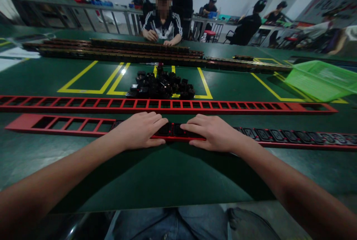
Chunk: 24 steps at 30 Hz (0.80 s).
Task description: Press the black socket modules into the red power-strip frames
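A long red slotted frame (83,133) lies across the table in front of me. Black square parts (276,136) fill its slots on the right, while several slots toward the left end are bare. My left hand (139,130) grips the frame near its middle, thumb along the near edge and fingers over the top. My right hand (213,132) holds it the same way a little further right, its index finger on a black part (178,130) seated between the hands. Both palms hide the slots beneath them.
A second red frame (167,111) with open slots lies just beyond. Behind it sit a pile of black parts (160,85), stacked long dark strips (119,51) and a green basket (318,80) at right. A person (163,20) sits across the green table (156,180).
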Each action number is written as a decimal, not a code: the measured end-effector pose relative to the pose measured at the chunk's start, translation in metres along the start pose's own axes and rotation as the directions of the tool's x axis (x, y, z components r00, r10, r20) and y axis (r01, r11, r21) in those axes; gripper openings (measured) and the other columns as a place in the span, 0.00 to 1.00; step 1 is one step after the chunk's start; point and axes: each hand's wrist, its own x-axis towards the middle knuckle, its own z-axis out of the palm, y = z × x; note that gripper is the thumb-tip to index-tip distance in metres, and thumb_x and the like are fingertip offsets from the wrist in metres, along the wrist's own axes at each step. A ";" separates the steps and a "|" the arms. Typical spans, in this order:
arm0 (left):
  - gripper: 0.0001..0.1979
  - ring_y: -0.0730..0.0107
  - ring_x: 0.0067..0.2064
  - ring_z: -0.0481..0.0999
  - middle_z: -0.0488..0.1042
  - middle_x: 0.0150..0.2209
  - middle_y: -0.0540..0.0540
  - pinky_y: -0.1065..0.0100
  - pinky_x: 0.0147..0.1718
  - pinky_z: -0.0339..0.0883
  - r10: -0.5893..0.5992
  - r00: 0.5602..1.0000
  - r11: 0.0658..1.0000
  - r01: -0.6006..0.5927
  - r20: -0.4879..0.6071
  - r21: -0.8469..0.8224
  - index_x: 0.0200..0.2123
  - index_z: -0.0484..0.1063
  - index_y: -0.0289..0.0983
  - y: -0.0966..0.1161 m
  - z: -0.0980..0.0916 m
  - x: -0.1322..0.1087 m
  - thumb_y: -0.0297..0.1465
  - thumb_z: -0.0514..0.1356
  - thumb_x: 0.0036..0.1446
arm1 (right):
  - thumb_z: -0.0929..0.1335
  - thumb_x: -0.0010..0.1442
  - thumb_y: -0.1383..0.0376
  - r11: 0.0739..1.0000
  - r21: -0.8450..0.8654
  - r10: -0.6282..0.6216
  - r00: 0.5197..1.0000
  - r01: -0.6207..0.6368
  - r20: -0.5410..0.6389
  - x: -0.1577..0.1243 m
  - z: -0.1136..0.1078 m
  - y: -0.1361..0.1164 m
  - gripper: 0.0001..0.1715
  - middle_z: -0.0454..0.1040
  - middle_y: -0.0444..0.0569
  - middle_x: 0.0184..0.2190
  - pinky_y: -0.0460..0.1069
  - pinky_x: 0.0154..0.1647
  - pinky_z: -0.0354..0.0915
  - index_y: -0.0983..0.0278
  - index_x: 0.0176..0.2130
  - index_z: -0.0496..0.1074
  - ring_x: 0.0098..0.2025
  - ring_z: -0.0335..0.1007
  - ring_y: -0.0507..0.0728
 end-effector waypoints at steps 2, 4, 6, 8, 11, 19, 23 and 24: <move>0.28 0.54 0.47 0.76 0.76 0.48 0.37 0.58 0.45 0.69 0.002 1.000 1.000 -0.002 -0.004 0.006 0.59 0.66 0.32 0.000 0.000 0.000 0.48 0.55 0.66 | 0.68 0.66 0.58 1.000 -0.002 -0.004 1.000 0.004 -0.001 0.000 0.000 0.000 0.28 0.75 0.59 0.51 0.56 0.45 0.71 0.65 0.62 0.68 0.49 0.73 0.63; 0.31 0.54 0.47 0.76 0.76 0.48 0.37 0.59 0.45 0.68 0.014 1.000 1.000 -0.014 -0.011 0.016 0.63 0.62 0.33 -0.001 0.001 -0.001 0.48 0.55 0.66 | 0.69 0.66 0.58 1.000 -0.003 -0.010 1.000 0.010 -0.008 0.000 0.001 0.001 0.28 0.75 0.59 0.51 0.56 0.45 0.71 0.64 0.62 0.68 0.49 0.73 0.63; 0.33 0.55 0.47 0.76 0.76 0.48 0.38 0.60 0.44 0.68 0.034 0.999 0.999 -0.034 -0.013 0.026 0.67 0.58 0.35 -0.001 0.001 -0.002 0.48 0.54 0.66 | 0.69 0.66 0.58 1.000 -0.002 -0.012 1.000 0.012 -0.013 -0.001 0.001 0.001 0.28 0.75 0.59 0.51 0.56 0.45 0.71 0.64 0.62 0.68 0.49 0.73 0.63; 0.33 0.56 0.46 0.77 0.76 0.48 0.39 0.61 0.42 0.68 0.048 0.999 0.998 -0.047 -0.015 0.034 0.68 0.57 0.38 -0.002 0.001 -0.002 0.48 0.54 0.66 | 0.69 0.66 0.58 1.000 -0.001 -0.010 1.000 0.010 -0.014 0.000 0.001 0.001 0.28 0.75 0.59 0.51 0.56 0.45 0.71 0.64 0.62 0.68 0.49 0.73 0.63; 0.32 0.55 0.46 0.77 0.76 0.48 0.40 0.61 0.42 0.68 0.051 0.999 0.998 -0.050 -0.021 0.037 0.67 0.59 0.38 -0.002 0.001 -0.003 0.48 0.54 0.66 | 0.69 0.66 0.58 1.000 0.004 -0.007 1.000 0.007 -0.010 0.000 0.000 0.000 0.28 0.75 0.59 0.51 0.56 0.46 0.71 0.65 0.62 0.68 0.49 0.73 0.63; 0.33 0.56 0.47 0.76 0.76 0.48 0.39 0.61 0.43 0.69 0.042 0.999 0.999 -0.042 -0.025 0.027 0.67 0.60 0.36 -0.002 0.002 -0.001 0.48 0.55 0.66 | 0.69 0.66 0.58 1.000 -0.007 -0.014 1.000 0.014 -0.017 0.000 0.000 -0.001 0.28 0.76 0.59 0.50 0.56 0.45 0.71 0.66 0.61 0.69 0.49 0.73 0.63; 0.32 0.56 0.46 0.77 0.76 0.47 0.39 0.61 0.43 0.69 0.048 0.998 0.998 -0.048 -0.027 0.031 0.66 0.60 0.36 -0.002 0.002 -0.001 0.48 0.54 0.66 | 0.69 0.66 0.58 1.000 -0.011 -0.013 1.000 0.013 -0.015 0.000 -0.001 -0.001 0.28 0.76 0.59 0.50 0.56 0.45 0.71 0.66 0.61 0.69 0.48 0.74 0.63; 0.32 0.56 0.46 0.77 0.76 0.48 0.39 0.61 0.43 0.69 0.049 0.998 0.998 -0.048 -0.032 0.030 0.66 0.61 0.36 -0.002 0.002 -0.001 0.48 0.54 0.66 | 0.69 0.66 0.58 1.000 -0.012 -0.012 1.000 0.012 -0.011 0.000 -0.001 -0.001 0.28 0.76 0.59 0.49 0.56 0.45 0.71 0.66 0.61 0.69 0.48 0.74 0.63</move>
